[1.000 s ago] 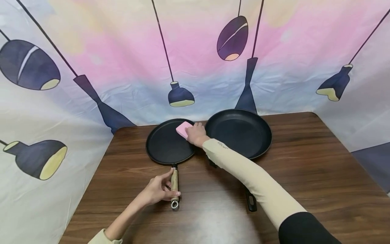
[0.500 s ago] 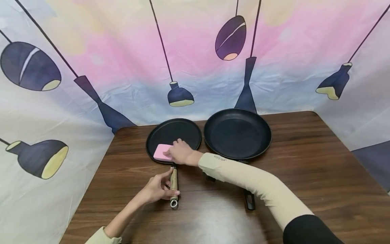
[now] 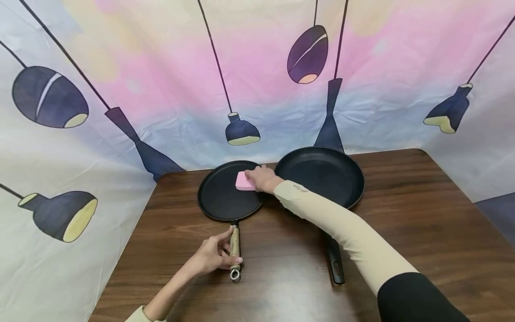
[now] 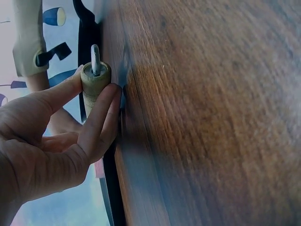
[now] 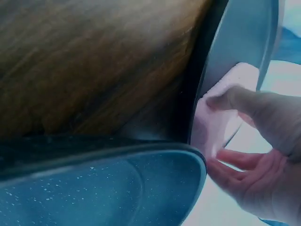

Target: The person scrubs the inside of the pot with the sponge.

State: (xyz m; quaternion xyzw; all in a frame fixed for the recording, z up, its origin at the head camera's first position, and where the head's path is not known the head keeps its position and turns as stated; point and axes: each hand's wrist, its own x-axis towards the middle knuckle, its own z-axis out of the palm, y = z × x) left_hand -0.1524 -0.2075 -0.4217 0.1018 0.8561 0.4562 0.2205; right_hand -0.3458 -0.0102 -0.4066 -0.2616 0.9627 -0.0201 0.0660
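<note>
A flat black pan [image 3: 225, 197] with a wooden handle [image 3: 235, 243] lies at the left of the table. My left hand [image 3: 213, 253] grips that handle from its left side, thumb and fingers around the wood; the left wrist view shows the metal hanging ring [image 4: 95, 59] at its end. Over the right part of this pan, my right hand [image 3: 263, 178] holds a pink sponge [image 3: 245, 181] against the cooking surface. In the right wrist view the thumb presses on the sponge [image 5: 221, 110] and the other fingers sit at its far edge, close to the pan's rim.
A larger, deeper black frying pan [image 3: 322, 174] stands just right of the flat one, its black handle [image 3: 335, 264] pointing toward me, partly under my right sleeve [image 3: 334, 214]. Behind the brown wooden table [image 3: 402, 201] hangs a cloth [image 3: 181, 67] printed with lamps.
The sponge in my right hand went from the flat pan's upper right to its lower left, then back to the right side. My left hand keeps its grip on the handle.
</note>
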